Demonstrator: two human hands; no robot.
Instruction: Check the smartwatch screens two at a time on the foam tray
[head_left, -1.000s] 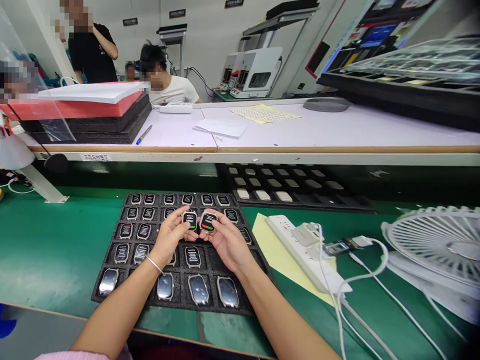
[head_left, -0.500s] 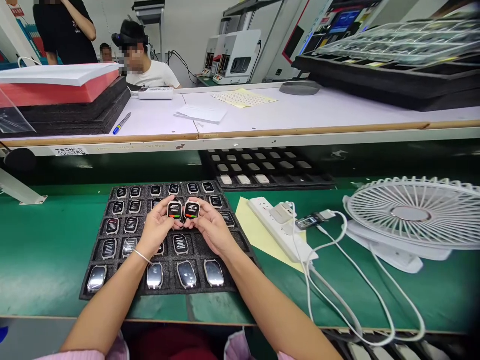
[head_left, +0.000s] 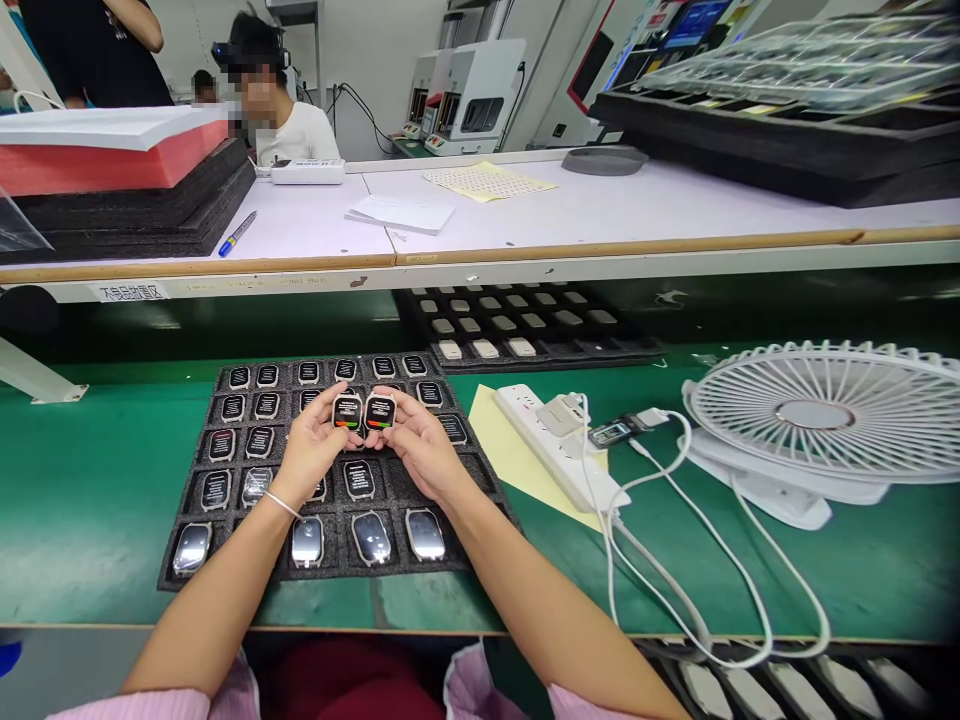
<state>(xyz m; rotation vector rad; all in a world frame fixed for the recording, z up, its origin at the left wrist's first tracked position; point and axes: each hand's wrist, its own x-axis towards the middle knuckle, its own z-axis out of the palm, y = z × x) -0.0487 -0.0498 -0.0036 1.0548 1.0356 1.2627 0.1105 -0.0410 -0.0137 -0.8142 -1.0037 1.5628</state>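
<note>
Head cam: two square watches up close together mid-view, just above the black foam tray (head_left: 337, 552) — L watch (head_left: 347, 411) & R watch (head_left: 380, 411), screens lit, lines of text w/ a coloured bar at the bottom of each. Left hand (head_left: 311, 440) has the L watch, fingers curled behind, thumb at its lower edge; right hand (head_left: 424, 445) has the R watch, same sort of grip, thumb at lower edge. Left wrist wears a thin pale bracelet (head_left: 283, 503). Tray below is on the green bench (head_left: 97, 480), pockets mostly filled w/ more watches; back rows show lit text, front-row screens (e.g. front watch (head_left: 371, 538)) dark & reflective. To the R: yellow sheet (head_left: 491, 435) partly under a white power strip (head_left: 559, 455), plug in it, then white cables (head_left: 739, 535) & a white fan (head_left: 814, 412). Behind, under the shelf (head_left: 562, 220), a second tray (head_left: 581, 345) of pale pcs. On the shelf: blue pen (head_left: 238, 234), foam stack (head_left: 150, 215), loose papers (head_left: 401, 213). Beyond it, co-worker in white top (head_left: 300, 135), headset on, & another in black (head_left: 90, 50).
</note>
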